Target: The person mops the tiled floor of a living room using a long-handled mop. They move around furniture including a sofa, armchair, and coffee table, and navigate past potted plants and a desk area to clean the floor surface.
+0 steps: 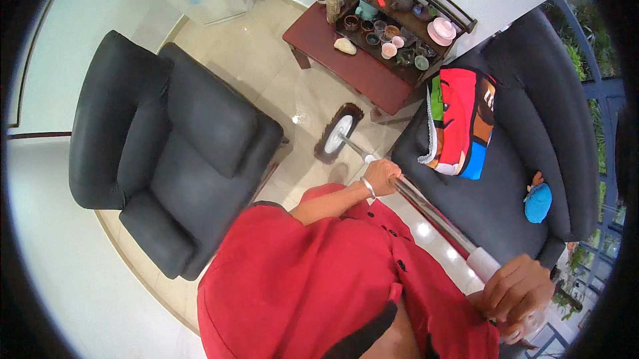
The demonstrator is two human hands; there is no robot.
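Note:
A mop's long metal pole [434, 214] runs slantwise from the lower right to its head. The mop head [339, 133], a white plate ringed by dark brown fringe, lies on the tiled floor. My left hand [382, 178], with a silver bangle at the wrist, is closed around the middle of the pole. Near the top end, just past a white sleeve on the pole, my right hand [519, 289] grips the handle; part of its fingers and the grip beneath are hard to make out.
A black armchair [204, 149] stands at the left. On the right, a black sofa [499, 209] holds a colourful cushion [462, 122] and a blue soft toy [537, 203]. A dark red table [369, 79] at the back carries a rack [462, 19] of cups.

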